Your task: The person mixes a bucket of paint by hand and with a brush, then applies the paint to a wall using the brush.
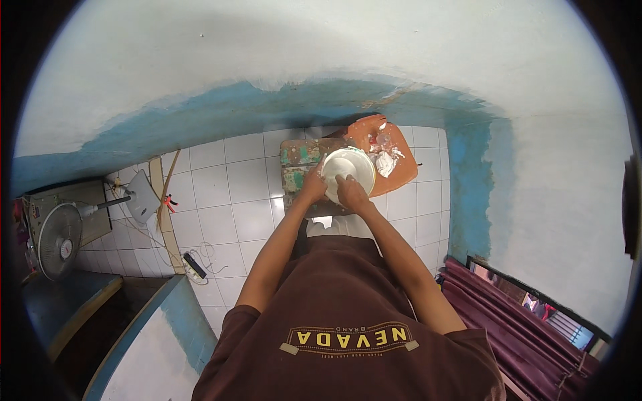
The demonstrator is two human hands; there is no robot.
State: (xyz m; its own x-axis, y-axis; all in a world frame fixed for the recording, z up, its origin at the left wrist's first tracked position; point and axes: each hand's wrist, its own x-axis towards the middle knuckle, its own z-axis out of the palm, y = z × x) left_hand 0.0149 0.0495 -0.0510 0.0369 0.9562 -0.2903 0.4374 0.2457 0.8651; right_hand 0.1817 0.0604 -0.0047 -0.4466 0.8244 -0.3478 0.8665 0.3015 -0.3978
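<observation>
A round white tub (356, 162) with a whitish substance in it stands over a paint-spotted wooden stool (294, 160), directly in front of me. My left hand (313, 183) is closed on the tub's left rim. Over the tub's near side is my right hand (350, 192), its fingers curled together and pointing inward. Whatever they grip, if anything, is hidden by the hand. Touching the tub's right side or just behind it is an orange-brown plastic chair (400, 175), with white crumpled material (385, 164) and white smears on its seat.
A partly whitened blue wall (221, 110) rises ahead and at the right. On the left are a standing fan (60, 242), a power strip (194, 266) with loose cable on the tiles (251, 217), and a low blue-white partition (157, 341). A maroon curtain (498, 314) hangs at the lower right.
</observation>
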